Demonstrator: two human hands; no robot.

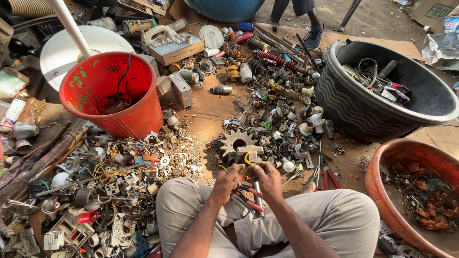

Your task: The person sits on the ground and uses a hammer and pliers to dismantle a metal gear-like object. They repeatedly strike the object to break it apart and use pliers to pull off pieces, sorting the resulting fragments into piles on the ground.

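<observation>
Seated person, both hands low centre over the lap. Left hand (226, 181) has its fingers wrapped round red-handled pliers (250, 197); handles run out toward 4 o'clock, long axis diagonal. Right hand (266, 176) has fingers pinched on a small grey metal part with a yellow wire loop (248, 155), which sits just past the fingertips at 12 o'clock, wire curling upward. Part's own axis too small to tell. Toothed gear (235, 140) lies on the ground just beyond, at 11 o'clock. Orange bucket (138, 119) at 10 o'clock, black tub (344, 105) at 2 o'clock, both well apart from the hands.
</observation>
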